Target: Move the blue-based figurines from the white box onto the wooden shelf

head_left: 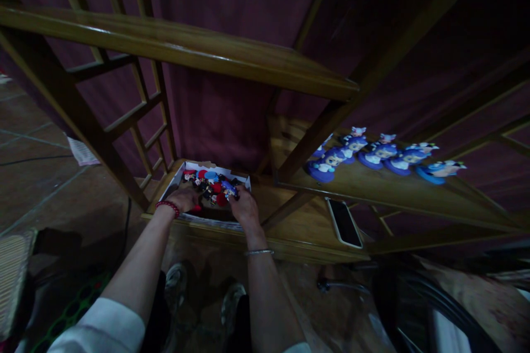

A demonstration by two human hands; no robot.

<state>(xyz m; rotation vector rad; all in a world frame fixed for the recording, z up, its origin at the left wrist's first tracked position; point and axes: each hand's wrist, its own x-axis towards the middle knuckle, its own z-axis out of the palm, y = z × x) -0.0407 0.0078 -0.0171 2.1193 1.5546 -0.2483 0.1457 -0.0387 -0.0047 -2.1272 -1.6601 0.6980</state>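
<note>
A shallow white-walled cardboard box [247, 182] holds a jumble of small toy figurines [212, 176] in red, black and blue. My left hand [184, 198] reaches over the box's left side, close to the red and black figures; its fingers are dark and blurred, so their grip does not show. At the right side of the box, the fingers of my right hand [245, 208] close on a purple-blue figurine [229, 189]. Part of that figure is hidden by the fingers.
On the raised wooden shelf [372, 190] to the right stand several purple-blue figurines [377, 153] on round bases. A phone [345, 223] lies on the lower board. A wooden crossbar [178, 44] spans above my hands. A black chair [414, 309] is at lower right.
</note>
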